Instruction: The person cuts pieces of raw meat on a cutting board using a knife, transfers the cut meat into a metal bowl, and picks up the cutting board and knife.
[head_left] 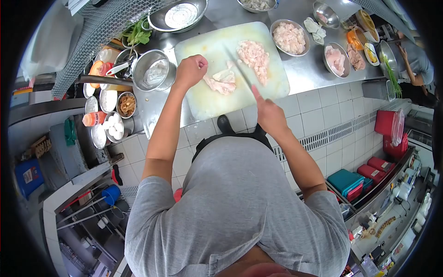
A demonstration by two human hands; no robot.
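Note:
My right hand (271, 116) grips a knife (241, 70) by its handle, and the blade lies across a pale cutting board (196, 99). To the right of the blade is a heap of chopped raw meat (254, 57), pale pink and probably chicken. On the left side lies a larger raw piece of meat (221, 83), partly against the blade. My left hand (191, 70) is closed above the board's left edge, up and left of that piece and apart from it. Whether its curled fingers hold anything is hidden.
Bowls of cut raw meat (289, 38) and larger pieces (337, 60) stand to the right. At the left are a metal pot (153, 70), a bowl of eggs (113, 127) and seasoning containers. A colander (180, 16) sits behind. Another person (415, 69) stands far right.

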